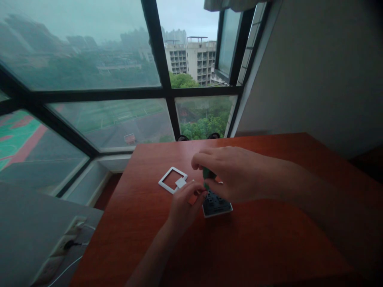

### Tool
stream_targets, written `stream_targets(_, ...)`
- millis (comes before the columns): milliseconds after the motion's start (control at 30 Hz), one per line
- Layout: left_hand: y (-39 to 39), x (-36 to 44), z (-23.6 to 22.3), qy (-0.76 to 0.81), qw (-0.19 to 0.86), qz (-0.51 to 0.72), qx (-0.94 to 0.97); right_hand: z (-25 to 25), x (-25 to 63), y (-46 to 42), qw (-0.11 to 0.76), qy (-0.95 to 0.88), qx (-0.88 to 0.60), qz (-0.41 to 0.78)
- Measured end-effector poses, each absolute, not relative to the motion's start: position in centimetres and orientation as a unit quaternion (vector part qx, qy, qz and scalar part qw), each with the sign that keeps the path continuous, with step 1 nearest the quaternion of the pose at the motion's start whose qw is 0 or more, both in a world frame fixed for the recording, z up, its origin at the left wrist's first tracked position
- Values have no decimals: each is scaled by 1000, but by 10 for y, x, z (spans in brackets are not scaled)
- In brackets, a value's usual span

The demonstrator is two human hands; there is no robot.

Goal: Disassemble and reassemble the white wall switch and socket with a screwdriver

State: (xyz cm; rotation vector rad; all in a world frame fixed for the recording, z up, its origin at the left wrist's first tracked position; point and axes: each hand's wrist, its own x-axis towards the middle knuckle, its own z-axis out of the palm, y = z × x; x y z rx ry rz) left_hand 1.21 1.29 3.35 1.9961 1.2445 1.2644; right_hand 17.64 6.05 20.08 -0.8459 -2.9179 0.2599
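My right hand (233, 171) is closed around the green handle of what looks like a screwdriver (208, 173), held upright over a dark square device (218, 204). That device has a white rim and looks like the back of a wall switch or socket. My left hand (185, 205) reaches in from the lower left. Its thumb and fingers pinch something small beside the tool's lower end; what it is cannot be made out. Left of them lies a white square frame (166, 187), with a small white square piece (180, 182) over its near right corner.
The reddish-brown wooden table (269, 243) carries all of this. Windows with dark frames (107, 95) stand behind and to the left. A wall (311, 71) rises at right. Power sockets with a plug (70, 244) and white cables are at lower left, beyond the table edge.
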Motion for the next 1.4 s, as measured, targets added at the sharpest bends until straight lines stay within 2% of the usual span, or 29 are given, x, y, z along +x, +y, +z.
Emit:
stream_targets(300,13,14,30,450,224,477,721,192,165,57,54,-928,-367,-44)
stream_targets(400,14,14,28,452,221,476,721,195,167,51,61,-925,-375,-26)
stream_targets(567,15,10,27,448,222,452,739,202,177,49,52,-953,-295,45)
stream_targets(767,14,10,28,451,229,454,733,192,172,54,69,-930,-356,-57)
stream_targets(867,15,13,28,456,226,464,725,187,170,51,77,-915,-391,-64)
stream_targets(1000,16,15,29,462,212,464,725,190,175,48,87,-931,-354,1)
stream_targets(1133,16,11,29,455,225,433,745,200,181,51,26,-951,-295,88)
stream_targets(1400,17,10,26,463,228,407,753,193,174,58,63,-930,-360,-37)
